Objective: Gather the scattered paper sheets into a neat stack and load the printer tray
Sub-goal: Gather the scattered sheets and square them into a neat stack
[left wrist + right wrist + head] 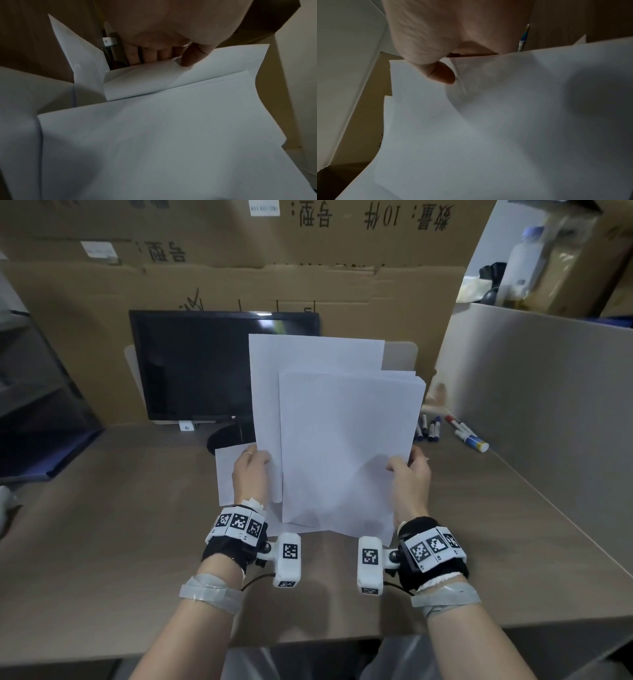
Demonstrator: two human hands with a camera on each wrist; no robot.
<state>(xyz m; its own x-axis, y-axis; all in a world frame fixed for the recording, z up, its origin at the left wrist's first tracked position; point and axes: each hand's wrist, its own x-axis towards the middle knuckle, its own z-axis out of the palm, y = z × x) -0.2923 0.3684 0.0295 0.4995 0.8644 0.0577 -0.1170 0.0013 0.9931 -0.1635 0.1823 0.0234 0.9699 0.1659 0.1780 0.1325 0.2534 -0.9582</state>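
A bundle of white paper sheets (346, 440) stands upright on the desk (120, 525), its bottom edge near the front. One taller sheet (308, 350) sticks up behind the rest, out of line. My left hand (251, 470) grips the bundle's left edge, thumb on the near face (188, 59). My right hand (409, 474) grips the right edge, thumb pressed on the front sheet (441, 75). Another single sheet (224, 474) lies flat on the desk behind my left hand. No printer tray shows in any view.
A black monitor (205, 364) stands behind the sheets, with cardboard boxes (239, 268) as a back wall. Several markers (455, 429) lie at the right rear beside a grey partition (531, 378). A dark shelf unit (37, 412) is at the left.
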